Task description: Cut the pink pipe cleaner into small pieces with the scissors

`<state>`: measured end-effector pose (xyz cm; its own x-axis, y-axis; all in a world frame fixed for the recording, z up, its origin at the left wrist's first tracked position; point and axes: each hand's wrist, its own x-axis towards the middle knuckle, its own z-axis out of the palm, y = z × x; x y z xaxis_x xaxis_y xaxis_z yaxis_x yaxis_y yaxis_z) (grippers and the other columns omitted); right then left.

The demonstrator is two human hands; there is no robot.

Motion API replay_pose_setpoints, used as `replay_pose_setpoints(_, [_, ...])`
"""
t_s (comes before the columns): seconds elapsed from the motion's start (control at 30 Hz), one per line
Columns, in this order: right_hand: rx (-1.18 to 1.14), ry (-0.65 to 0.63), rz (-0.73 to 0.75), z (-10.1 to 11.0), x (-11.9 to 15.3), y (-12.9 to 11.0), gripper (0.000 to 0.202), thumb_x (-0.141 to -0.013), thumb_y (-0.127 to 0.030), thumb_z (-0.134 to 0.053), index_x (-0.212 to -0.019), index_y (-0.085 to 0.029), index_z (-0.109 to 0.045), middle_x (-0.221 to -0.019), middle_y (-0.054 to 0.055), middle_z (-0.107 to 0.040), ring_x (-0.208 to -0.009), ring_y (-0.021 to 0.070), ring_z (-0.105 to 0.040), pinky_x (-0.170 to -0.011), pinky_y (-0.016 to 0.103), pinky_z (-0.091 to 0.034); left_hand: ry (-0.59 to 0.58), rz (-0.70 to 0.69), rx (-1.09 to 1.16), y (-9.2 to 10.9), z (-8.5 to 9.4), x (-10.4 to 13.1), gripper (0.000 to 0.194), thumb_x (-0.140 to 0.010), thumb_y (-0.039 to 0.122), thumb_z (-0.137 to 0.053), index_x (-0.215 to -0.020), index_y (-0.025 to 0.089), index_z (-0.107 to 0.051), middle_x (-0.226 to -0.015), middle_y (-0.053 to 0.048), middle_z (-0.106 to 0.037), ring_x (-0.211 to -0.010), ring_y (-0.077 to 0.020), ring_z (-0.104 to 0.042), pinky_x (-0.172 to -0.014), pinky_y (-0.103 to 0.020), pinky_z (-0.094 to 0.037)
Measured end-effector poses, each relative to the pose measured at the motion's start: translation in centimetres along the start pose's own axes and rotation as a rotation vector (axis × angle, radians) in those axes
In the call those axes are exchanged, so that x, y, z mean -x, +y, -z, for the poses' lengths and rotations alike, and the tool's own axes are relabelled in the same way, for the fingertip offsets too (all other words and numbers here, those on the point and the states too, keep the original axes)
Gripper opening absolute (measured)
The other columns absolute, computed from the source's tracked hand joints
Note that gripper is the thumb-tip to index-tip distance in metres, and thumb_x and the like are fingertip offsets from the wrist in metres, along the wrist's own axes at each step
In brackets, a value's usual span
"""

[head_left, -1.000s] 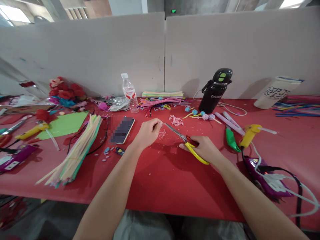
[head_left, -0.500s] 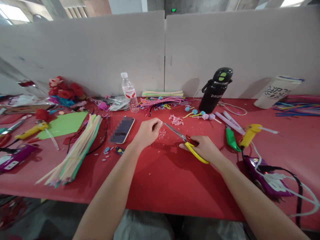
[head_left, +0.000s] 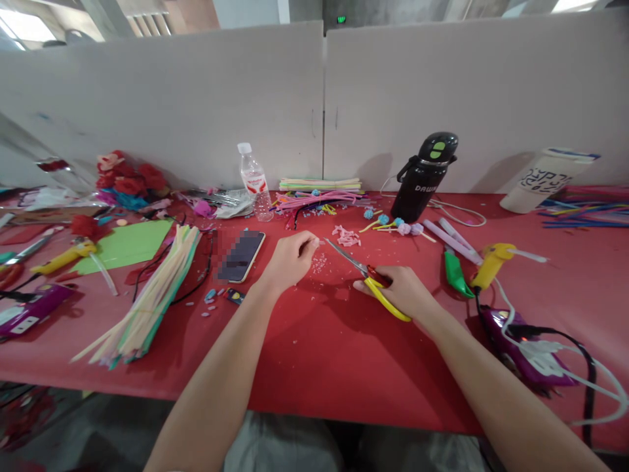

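Note:
My left hand is closed in a pinch near the middle of the table; what little piece sits at its fingertips is too small to name. In my right hand are scissors with yellow and red handles, their blades pointing up and left towards the left fingertips, a small gap apart. Behind the blades lies a small pile of pink cut pieces. Tiny pale scraps are scattered on the red surface below the left fingertips.
A phone and a bundle of pale pipe cleaners lie left. Behind stand a plastic bottle and a black flask. On the right are a yellow glue gun and a purple power strip with loose cables.
The scissor tips have drawn slightly away from my left fingertips, to the right. My left hand is almost where it was.

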<state>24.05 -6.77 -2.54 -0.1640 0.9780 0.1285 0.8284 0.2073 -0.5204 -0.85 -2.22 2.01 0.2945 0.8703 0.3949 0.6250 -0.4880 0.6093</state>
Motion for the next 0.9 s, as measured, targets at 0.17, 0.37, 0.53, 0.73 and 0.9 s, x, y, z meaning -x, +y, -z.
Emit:
replay_pose_setpoints(0.17, [-0.012, 0.007, 0.000, 0.13, 0.07, -0.29, 0.053, -0.071, -0.065, -0.056, -0.054, -0.019, -0.037, -0.049, -0.003, -0.036, -0.048, 0.0088, -0.029, -0.046, 0.023, -0.020, -0.008, 0.013, 0.005, 0.00, 0.01, 0.00, 0.024, -0.088, 0.030, -0.042, -0.077, 0.015, -0.057, -0.063, 0.001, -0.052, -0.058, -0.0096, -0.044, -0.056, -0.022, -0.031])
replay_pose_setpoints(0.37, [-0.009, -0.009, 0.008, -0.12, 0.07, -0.06, 0.051, -0.071, -0.063, -0.057, -0.054, -0.019, -0.038, -0.049, -0.003, -0.037, -0.047, 0.0086, -0.030, -0.046, 0.023, -0.021, -0.023, 0.013, -0.004, 0.02, 0.03, -0.02, 0.027, -0.089, 0.032, -0.041, -0.075, 0.015, -0.057, -0.060, 0.001, -0.048, -0.057, -0.0097, -0.043, -0.055, -0.022, -0.030])
replay_pose_setpoints(0.53, [-0.005, -0.014, 0.017, -0.31, -0.05, 0.26, 0.053, -0.071, -0.064, -0.056, -0.053, -0.019, -0.036, -0.049, -0.003, -0.037, -0.047, 0.0088, -0.030, -0.045, 0.023, -0.021, -0.039, 0.014, -0.005, 0.09, 0.08, -0.03, 0.028, -0.089, 0.033, -0.040, -0.074, 0.015, -0.056, -0.060, 0.001, -0.048, -0.057, -0.0100, -0.043, -0.055, -0.022, -0.031])
replay_pose_setpoints(0.73, [-0.014, -0.003, -0.004, -0.03, -0.05, 0.05, 0.054, -0.070, -0.064, -0.057, -0.052, -0.019, -0.035, -0.048, -0.003, -0.035, -0.047, 0.0083, -0.028, -0.044, 0.023, -0.020, -0.024, 0.021, 0.017, -0.10, -0.09, -0.03, 0.026, -0.088, 0.032, -0.042, -0.076, 0.015, -0.057, -0.064, 0.001, -0.051, -0.060, -0.0101, -0.044, -0.057, -0.022, -0.032])
replay_pose_setpoints(0.9, [-0.019, 0.006, -0.013, 0.23, 0.14, -0.31, 0.053, -0.071, -0.064, -0.057, -0.055, -0.019, -0.036, -0.050, -0.004, -0.033, -0.047, 0.0082, -0.027, -0.044, 0.022, -0.019, -0.021, 0.053, 0.073, -0.08, -0.07, -0.05, 0.027, -0.088, 0.034, -0.042, -0.078, 0.015, -0.058, -0.065, 0.000, -0.052, -0.061, -0.0105, -0.045, -0.056, -0.022, -0.033])
